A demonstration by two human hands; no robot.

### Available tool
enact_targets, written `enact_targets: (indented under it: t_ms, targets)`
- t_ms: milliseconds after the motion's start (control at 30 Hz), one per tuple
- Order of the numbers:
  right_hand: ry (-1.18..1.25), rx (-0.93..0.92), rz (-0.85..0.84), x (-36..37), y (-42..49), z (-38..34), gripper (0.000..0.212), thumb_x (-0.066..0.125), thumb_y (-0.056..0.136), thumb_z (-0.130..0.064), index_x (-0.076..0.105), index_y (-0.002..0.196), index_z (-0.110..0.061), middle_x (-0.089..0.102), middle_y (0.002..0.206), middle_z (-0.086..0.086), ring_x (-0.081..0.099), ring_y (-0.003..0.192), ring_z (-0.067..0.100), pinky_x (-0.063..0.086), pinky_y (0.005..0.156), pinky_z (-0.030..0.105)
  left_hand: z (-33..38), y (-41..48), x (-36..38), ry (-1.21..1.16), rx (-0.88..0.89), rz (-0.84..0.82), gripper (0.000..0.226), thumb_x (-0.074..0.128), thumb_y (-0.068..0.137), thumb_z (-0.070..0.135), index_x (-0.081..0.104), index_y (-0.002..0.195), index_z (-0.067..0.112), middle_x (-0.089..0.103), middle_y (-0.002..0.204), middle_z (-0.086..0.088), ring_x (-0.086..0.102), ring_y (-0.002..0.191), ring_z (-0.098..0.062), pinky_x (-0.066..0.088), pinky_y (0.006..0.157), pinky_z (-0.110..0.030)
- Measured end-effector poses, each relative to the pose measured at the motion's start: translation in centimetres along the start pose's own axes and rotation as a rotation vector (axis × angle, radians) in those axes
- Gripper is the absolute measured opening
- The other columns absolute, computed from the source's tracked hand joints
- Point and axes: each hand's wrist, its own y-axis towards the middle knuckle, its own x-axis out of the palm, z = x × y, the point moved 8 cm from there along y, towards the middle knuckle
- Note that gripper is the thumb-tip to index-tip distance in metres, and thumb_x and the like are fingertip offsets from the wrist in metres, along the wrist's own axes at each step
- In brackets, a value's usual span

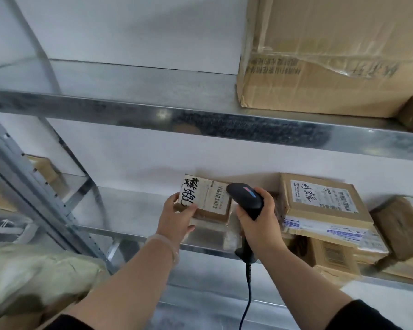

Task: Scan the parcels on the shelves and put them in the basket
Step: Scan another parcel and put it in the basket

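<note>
Up at the metal shelf, the small parcel sits toward the back wall, a brown cardboard box with a white label facing up that carries barcodes and black handwritten marks. The left hand holds the parcel's left end, its grip closed on the box with the thumb on top of the label and a finger underneath. Whether the parcel is lifted clear of the shelf cannot be told.

Just right of the parcel, the right hand has its grip wrapped round the handle of a black barcode scanner, whose head hangs over the parcel's right edge, close to the printed barcodes. A dark cable drops from the handle, below the parcel.

Further right of the parcel lies a labelled flat box on top of other cardboard parcels. Above and to the right of the parcel, a large carton with torn clear tape stands on the next shelf up.
</note>
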Motion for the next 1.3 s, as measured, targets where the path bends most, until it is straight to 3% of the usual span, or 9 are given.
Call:
enact_targets:
  t_ms: [167,300,400,500,667,833,1000,1167,1300]
  targets:
    - [0.053,-0.108,-0.067,-2.1,-2.1,-1.9,0.054,0.067,0.090,-0.027,0.036,0.112,-0.065,0.060,0.109,-0.015,0.068,0.078,0.016,0.061,0.069,0.037,0.3,-4.5,2.3,0.080,0.035,-0.032,0.073,0.067,0.090,0.005,0.033,0.146,0.036,0.061,0.114,0.001,0.059,0.106,-0.018,0.053,0.085,-0.044]
    - [0.076,-0.184,-0.083,-5.8,-4.2,-2.4,0.055,0.067,0.090,-0.023,0.039,0.114,-0.064,0.057,0.110,-0.026,0.063,0.090,0.003,0.054,0.070,0.017,-0.4,-8.2,4.7,0.137,0.064,-0.104,0.104,0.072,0.083,-0.003,0.011,0.152,0.043,0.062,0.113,-0.001,0.061,0.101,-0.015,0.057,0.087,-0.042]
    - [0.067,-0.211,-0.105,-8.3,-6.0,-2.3,0.059,0.067,0.090,-0.017,0.038,0.111,-0.064,0.057,0.104,-0.038,0.057,0.095,-0.014,0.047,0.069,0.004,-1.6,-10.9,6.1,0.106,0.039,-0.083,0.084,0.079,0.080,0.003,0.026,0.139,0.033,0.058,0.119,-0.007,0.062,0.107,-0.027,0.062,0.077,-0.040]
    - [0.070,-0.231,-0.118,-10.3,-7.6,-1.9,0.060,0.067,0.090,-0.015,0.037,0.113,-0.062,0.056,0.104,-0.040,0.056,0.099,-0.014,0.048,0.071,0.005,-3.0,-13.3,7.3,-0.025,0.002,-0.022,0.066,0.077,0.083,0.005,0.031,0.125,0.029,0.056,0.120,-0.007,0.063,0.104,-0.028,0.062,0.063,-0.035]
    - [0.120,-0.274,-0.069,-13.0,-9.5,-1.5,0.053,0.068,0.090,-0.017,0.040,0.129,-0.039,0.052,0.107,-0.046,0.053,0.105,-0.016,0.045,0.074,0.002,-5.0,-16.6,9.1,-0.145,-0.027,0.071,0.055,0.075,0.086,0.011,0.034,0.118,0.029,0.057,0.124,-0.008,0.064,0.109,-0.032,0.062,0.072,-0.047]
    - [0.136,-0.284,0.004,-14.9,-10.8,-2.0,0.055,0.068,0.090,-0.023,0.035,0.123,-0.051,0.052,0.099,-0.050,0.053,0.094,-0.023,0.045,0.066,0.004,-5.7,-18.7,10.5,-0.197,-0.043,0.075,0.054,0.077,0.084,0.015,0.035,0.115,0.028,0.060,0.121,-0.010,0.065,0.107,-0.033,0.062,0.065,-0.045]
    - [0.191,-0.282,-0.049,-15.4,-10.8,-3.1,0.054,0.067,0.091,-0.021,0.036,0.122,-0.053,0.053,0.111,-0.031,0.060,0.103,-0.001,0.055,0.082,0.022,-3.8,-18.5,10.2,0.029,0.065,0.078,0.053,0.082,0.079,0.013,0.045,0.116,0.014,0.065,0.116,-0.013,0.068,0.100,-0.028,0.061,0.079,-0.049]
    - [0.209,-0.346,-0.083,-14.7,-11.0,-4.9,0.055,0.067,0.091,-0.019,0.038,0.124,-0.052,0.055,0.110,-0.036,0.059,0.103,-0.007,0.055,0.075,0.014,-2.2,-19.0,10.3,0.390,0.219,-0.013,0.053,0.077,0.084,0.032,0.043,0.125,0.032,0.070,0.110,0.003,0.068,0.098,-0.015,0.059,0.077,-0.026]
    - [0.181,-0.404,-0.146,-12.9,-11.7,-6.2,0.055,0.066,0.091,-0.016,0.037,0.132,-0.040,0.049,0.107,-0.048,0.052,0.105,-0.018,0.048,0.075,0.005,-1.7,-19.3,9.0,0.401,0.277,0.005,0.047,0.075,0.086,0.031,0.050,0.126,0.024,0.069,0.109,0.006,0.067,0.090,-0.004,0.054,0.061,-0.012]
